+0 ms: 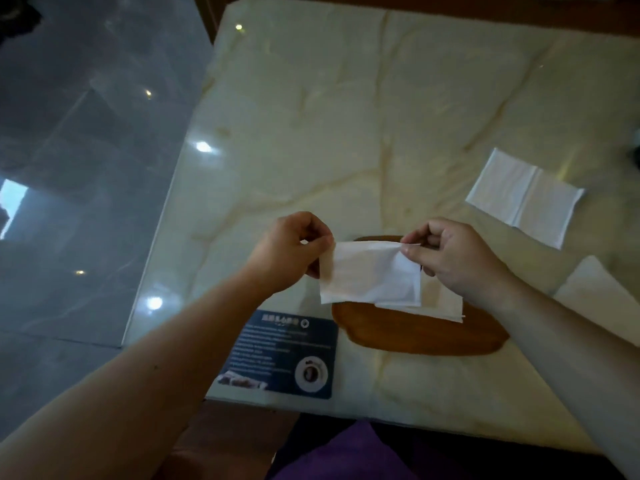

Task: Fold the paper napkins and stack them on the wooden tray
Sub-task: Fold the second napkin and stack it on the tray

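I hold a white paper napkin (370, 275) in the air above the oval wooden tray (415, 332). My left hand (287, 252) pinches its upper left corner and my right hand (457, 258) pinches its upper right corner. The napkin hangs folded over, its lower edge just over the tray. A folded napkin (443, 304) lies on the tray beneath it, partly hidden. Another napkin (524, 197) lies unfolded flat on the table at the right. One more white napkin (595, 299) shows behind my right forearm.
The table (346, 116) is pale marble with a glossy top. A dark blue printed card (284, 358) lies near the front edge, left of the tray. Grey tiled floor (69, 168) runs along the table's left side. Purple cloth (346, 455) shows below the front edge.
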Demonstrator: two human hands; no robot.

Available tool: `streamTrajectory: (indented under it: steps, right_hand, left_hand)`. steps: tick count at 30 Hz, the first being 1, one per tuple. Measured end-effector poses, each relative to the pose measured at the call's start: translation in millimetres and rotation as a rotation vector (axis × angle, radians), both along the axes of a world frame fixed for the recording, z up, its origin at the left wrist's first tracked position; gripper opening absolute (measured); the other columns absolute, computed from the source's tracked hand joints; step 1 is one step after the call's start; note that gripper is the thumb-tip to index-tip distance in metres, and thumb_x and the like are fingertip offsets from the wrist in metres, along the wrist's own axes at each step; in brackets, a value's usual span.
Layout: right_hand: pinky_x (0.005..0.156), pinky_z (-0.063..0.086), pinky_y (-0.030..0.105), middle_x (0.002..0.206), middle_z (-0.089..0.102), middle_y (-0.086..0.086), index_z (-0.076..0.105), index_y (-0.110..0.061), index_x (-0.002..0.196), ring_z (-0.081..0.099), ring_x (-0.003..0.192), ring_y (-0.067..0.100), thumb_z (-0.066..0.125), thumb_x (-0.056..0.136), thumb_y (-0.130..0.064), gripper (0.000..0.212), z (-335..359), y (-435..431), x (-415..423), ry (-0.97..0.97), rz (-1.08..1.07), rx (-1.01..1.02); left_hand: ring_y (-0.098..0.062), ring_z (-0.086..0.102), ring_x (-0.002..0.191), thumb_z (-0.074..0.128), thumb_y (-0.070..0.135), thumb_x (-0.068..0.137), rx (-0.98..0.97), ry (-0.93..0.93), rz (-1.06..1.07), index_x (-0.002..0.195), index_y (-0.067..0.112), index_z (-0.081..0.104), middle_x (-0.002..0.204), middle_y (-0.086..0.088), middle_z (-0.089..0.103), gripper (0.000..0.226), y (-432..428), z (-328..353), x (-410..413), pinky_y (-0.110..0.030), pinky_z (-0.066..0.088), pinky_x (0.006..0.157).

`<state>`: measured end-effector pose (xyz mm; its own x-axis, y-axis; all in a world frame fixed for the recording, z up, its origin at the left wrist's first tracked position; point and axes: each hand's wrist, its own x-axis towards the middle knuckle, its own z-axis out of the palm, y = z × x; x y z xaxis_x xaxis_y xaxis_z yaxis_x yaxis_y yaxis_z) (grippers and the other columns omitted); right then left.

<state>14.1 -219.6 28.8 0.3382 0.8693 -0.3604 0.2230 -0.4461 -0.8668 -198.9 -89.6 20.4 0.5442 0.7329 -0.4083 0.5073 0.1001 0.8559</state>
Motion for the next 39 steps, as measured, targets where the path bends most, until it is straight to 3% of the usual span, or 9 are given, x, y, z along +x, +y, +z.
streamTrajectory:
  steps: [4,10,13,17,19,23,27,33,39]
  right_hand:
    - [0.055,0.041,0.025,0.061,0.067,-0.013,0.067,-0.029,0.075,0.056,0.050,0.000,0.072,0.077,-0.021,0.009,-7,-27,20,-0.041,-0.113,-0.009]
    - [0.049,0.042,0.016,0.063,0.069,-0.012,0.066,-0.028,0.075,0.059,0.055,0.000,0.071,0.079,-0.018,0.012,-19,-58,42,-0.086,-0.212,-0.042]
    - [0.057,0.048,0.025,0.066,0.069,-0.007,0.065,-0.025,0.076,0.063,0.062,0.006,0.072,0.079,-0.018,0.011,-23,-66,48,-0.138,-0.230,-0.067]
    - [0.068,0.053,0.033,0.077,0.069,0.003,0.064,-0.019,0.081,0.066,0.074,0.018,0.071,0.080,-0.014,0.009,-26,-70,50,-0.159,-0.216,-0.092]
    - [0.069,0.053,0.033,0.079,0.068,0.001,0.063,-0.022,0.081,0.065,0.075,0.016,0.070,0.080,-0.018,0.009,-29,-70,51,-0.194,-0.200,-0.111]
    - [0.060,0.048,0.028,0.075,0.063,-0.003,0.061,-0.027,0.080,0.060,0.068,0.012,0.069,0.080,-0.023,0.009,-36,-68,52,-0.310,-0.133,-0.125]
    - [0.055,0.045,0.026,0.072,0.061,-0.004,0.059,-0.025,0.081,0.056,0.063,0.010,0.069,0.080,-0.024,0.010,-41,-65,53,-0.414,-0.050,-0.132]
    - [0.049,0.031,0.019,0.070,0.060,-0.007,0.056,-0.024,0.082,0.052,0.059,0.005,0.067,0.081,-0.024,0.011,-42,-64,56,-0.538,0.077,-0.144]
    - [0.050,0.031,0.018,0.071,0.058,-0.007,0.058,-0.020,0.085,0.052,0.062,0.006,0.065,0.083,-0.024,0.008,-43,-61,59,-0.592,0.129,-0.149]
  left_hand:
    - [-0.013,0.069,0.058,0.065,0.017,0.086,0.024,0.027,-0.123,0.079,0.022,0.062,0.083,-0.001,0.067,0.009,-10,-4,36,-0.030,0.059,0.051]
    - [0.002,0.064,0.058,0.065,0.016,0.085,0.056,0.096,-0.327,0.078,0.028,0.060,0.081,0.007,0.065,0.015,-21,-12,80,-0.015,0.050,0.044]
    - [0.003,0.063,0.057,0.064,0.016,0.086,0.090,0.109,-0.373,0.077,0.031,0.059,0.081,0.010,0.064,0.018,-24,-17,93,-0.012,0.048,0.042]
    - [-0.001,0.064,0.054,0.064,0.021,0.086,0.176,0.180,-0.416,0.078,0.033,0.059,0.080,0.006,0.065,0.015,-27,-26,99,-0.015,0.051,0.042]
    - [-0.003,0.064,0.053,0.063,0.024,0.086,0.221,0.227,-0.443,0.076,0.035,0.057,0.078,0.007,0.066,0.016,-27,-29,99,-0.018,0.054,0.044]
    - [-0.005,0.061,0.057,0.060,0.026,0.087,0.355,0.305,-0.512,0.082,0.033,0.058,0.077,0.011,0.062,0.009,-28,-35,98,-0.023,0.055,0.049]
    - [-0.012,0.056,0.067,0.056,0.024,0.090,0.507,0.323,-0.608,0.088,0.024,0.060,0.081,0.007,0.057,0.004,-29,-40,98,-0.019,0.044,0.054]
    - [-0.018,0.054,0.066,0.049,0.028,0.092,0.696,0.363,-0.739,0.087,0.022,0.058,0.080,0.003,0.056,0.012,-30,-43,98,-0.033,0.049,0.056]
    - [-0.018,0.056,0.068,0.053,0.027,0.091,0.652,0.378,-0.677,0.088,0.022,0.060,0.083,0.002,0.061,0.009,-31,-45,95,-0.033,0.050,0.058]
